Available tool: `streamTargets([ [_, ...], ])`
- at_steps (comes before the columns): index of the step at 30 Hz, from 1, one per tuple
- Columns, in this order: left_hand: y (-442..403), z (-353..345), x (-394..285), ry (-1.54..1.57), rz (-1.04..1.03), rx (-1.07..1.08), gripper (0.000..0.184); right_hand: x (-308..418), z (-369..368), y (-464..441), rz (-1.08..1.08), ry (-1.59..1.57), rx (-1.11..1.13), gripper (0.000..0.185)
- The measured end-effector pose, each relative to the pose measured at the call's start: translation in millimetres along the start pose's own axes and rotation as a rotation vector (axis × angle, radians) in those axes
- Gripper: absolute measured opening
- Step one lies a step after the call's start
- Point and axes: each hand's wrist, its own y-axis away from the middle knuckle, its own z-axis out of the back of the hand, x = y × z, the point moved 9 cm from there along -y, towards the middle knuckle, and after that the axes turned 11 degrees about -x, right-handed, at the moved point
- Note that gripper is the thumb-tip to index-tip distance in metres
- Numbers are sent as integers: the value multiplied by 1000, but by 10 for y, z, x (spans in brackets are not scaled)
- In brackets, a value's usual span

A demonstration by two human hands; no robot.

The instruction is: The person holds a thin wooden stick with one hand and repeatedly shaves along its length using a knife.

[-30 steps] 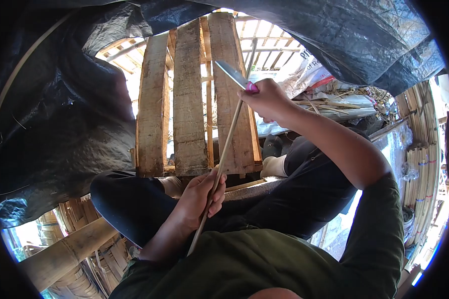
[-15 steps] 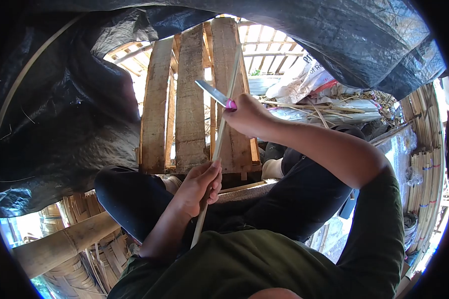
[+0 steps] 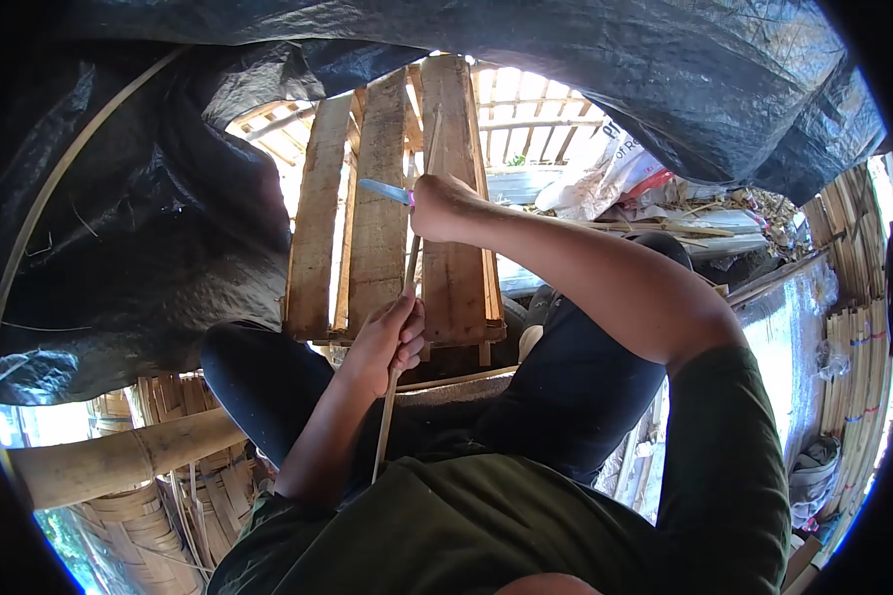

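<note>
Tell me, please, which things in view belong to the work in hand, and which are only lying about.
In the work:
knife, in the right hand
stick, in the left hand

Seemingly just about:
sack
loose sticks
bundled strips
pole
tarp, hanging
planks, though their use is unclear

We look through one camera worn on the person's head, facing forward and down from close above the dark green shirt (image 3: pixel 476 521). From there we take in the left hand (image 3: pixel 387 347) just below the middle of our wide, rounded view and the right hand (image 3: pixel 442 208) above it, while we face the plank bench (image 3: pixel 379 218), its near edge around mid-view and its far edge near the top
</note>
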Motion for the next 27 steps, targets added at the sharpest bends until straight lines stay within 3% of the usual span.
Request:
streamTargets([
  [10, 221, -33, -545, 135, -97, 93, 34, 425, 410, -228, 84, -57, -269, 26],
  [15, 381, -35, -847, 49, -107, 3, 35, 436, 572, -277, 68, -80, -321, 27],
  [17, 308, -38, -740, 49, 54, 139, 31, 423, 602, -236, 73, -75, -327, 29],
  [21, 154, 22, -735, -158, 157, 177, 31, 317, 567, -253, -5, -83, -252, 28],
  [23, 49, 30, -746, -64, 146, 87, 32, 255, 568, -217, -130, -183, -148, 26],
  [27, -42, 12, -664, 252, 161, 13, 31, 266, 619, -254, -161, -217, -172, 25],
])
